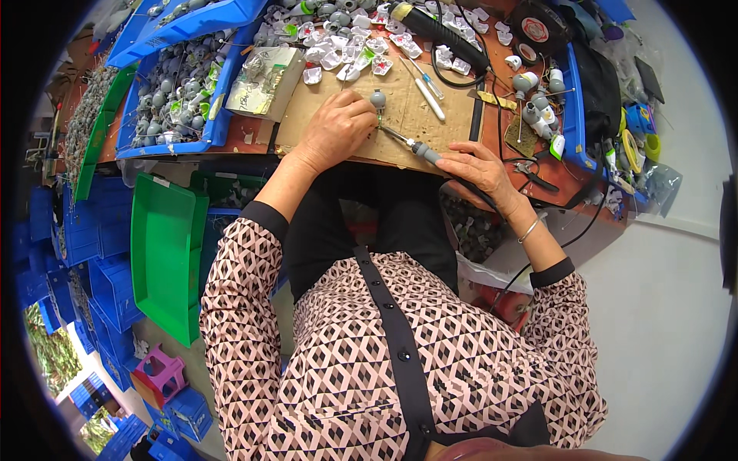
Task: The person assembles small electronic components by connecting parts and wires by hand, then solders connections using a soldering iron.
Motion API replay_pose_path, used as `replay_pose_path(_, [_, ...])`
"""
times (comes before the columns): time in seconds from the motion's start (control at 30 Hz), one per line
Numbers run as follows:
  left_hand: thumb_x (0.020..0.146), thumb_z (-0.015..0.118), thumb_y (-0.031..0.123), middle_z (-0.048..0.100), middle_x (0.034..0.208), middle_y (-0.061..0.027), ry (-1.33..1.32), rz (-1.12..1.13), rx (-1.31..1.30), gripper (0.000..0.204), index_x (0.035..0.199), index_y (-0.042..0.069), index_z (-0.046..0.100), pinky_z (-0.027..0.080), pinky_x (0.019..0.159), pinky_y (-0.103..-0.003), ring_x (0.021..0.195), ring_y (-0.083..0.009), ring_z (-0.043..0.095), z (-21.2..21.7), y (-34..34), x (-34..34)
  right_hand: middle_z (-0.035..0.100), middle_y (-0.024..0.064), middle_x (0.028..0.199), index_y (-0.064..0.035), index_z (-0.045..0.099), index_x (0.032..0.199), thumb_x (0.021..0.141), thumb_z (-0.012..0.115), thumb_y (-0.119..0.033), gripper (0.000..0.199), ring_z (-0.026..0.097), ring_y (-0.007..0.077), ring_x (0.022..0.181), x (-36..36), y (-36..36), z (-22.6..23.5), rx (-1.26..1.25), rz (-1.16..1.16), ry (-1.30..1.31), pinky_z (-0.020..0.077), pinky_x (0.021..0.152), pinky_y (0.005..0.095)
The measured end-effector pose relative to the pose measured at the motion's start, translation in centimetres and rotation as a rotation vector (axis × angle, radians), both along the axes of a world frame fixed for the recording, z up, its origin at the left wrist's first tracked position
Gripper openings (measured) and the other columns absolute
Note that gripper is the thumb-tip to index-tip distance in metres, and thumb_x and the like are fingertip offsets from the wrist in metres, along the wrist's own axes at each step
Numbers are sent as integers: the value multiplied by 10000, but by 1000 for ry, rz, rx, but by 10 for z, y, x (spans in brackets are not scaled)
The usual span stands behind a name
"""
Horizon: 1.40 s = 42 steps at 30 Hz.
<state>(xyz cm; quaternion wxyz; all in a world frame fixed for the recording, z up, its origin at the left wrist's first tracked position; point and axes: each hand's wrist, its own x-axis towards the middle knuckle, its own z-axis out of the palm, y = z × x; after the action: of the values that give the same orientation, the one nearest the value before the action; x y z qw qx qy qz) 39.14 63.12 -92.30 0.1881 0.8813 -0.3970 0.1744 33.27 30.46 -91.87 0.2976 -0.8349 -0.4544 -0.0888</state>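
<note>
My right hand point(478, 175) is wrapped round a soldering iron point(425, 152) with a grey grip and a dark cable. Its metal tip points left, close to the fingertips of my left hand point(339, 129). Those left fingers are pinched together over the cardboard sheet point(453, 127), and what they hold is mostly hidden. Right beside them sits a small grey round part point(377, 99), with a tiny greenish bit just below it. A white pen-like tool point(429, 100) and a thinner blue-and-clear one point(428, 79) lie on the cardboard to the right.
White plastic shells point(335, 51) are heaped at the back. A blue bin point(219, 127) of grey parts and a worn box point(265, 82) stand left; another blue bin point(578, 127) is right. A black-handled tool point(438, 37) and tape roll point(538, 31) lie behind. Below left hangs a green tray point(165, 253).
</note>
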Motion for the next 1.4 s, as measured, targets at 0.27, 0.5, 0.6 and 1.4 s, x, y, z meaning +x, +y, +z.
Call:
replay_pose_path(0.27, [855,675,145,644,987,0,7,0,-18,48,866,98,672,478,935,-378,1030,-222,592,1,0,-2,700,35,1224,-138,672,1268,786,793,-63,502,620,304,1159,4,0,4,-33,23,-29,536,959,403])
replay_pose_path(0.5, [850,688,151,641,992,-1,13,16,-6,54,863,101,676,473,947,-376,1046,-225,590,2,0,-1,697,26,1226,-176,678,1259,803,782,-78,478,636,285,1136,7,-1,7,-100,19,-70,548,945,393])
replay_pose_path(0.6, [847,696,159,637,995,0,26,42,-1,60,862,103,682,469,959,-377,1055,-223,589,3,0,-3,692,19,1236,-192,679,1261,806,779,-94,476,634,275,1144,7,-2,7,-127,19,-78,550,946,390])
replay_pose_path(1.4, [839,695,128,624,994,-38,115,66,-23,47,853,86,678,463,976,-396,1046,-263,578,4,-2,-2,680,1,1270,-199,681,1272,806,769,-119,481,628,262,1150,9,-3,5,-137,37,-108,549,942,378])
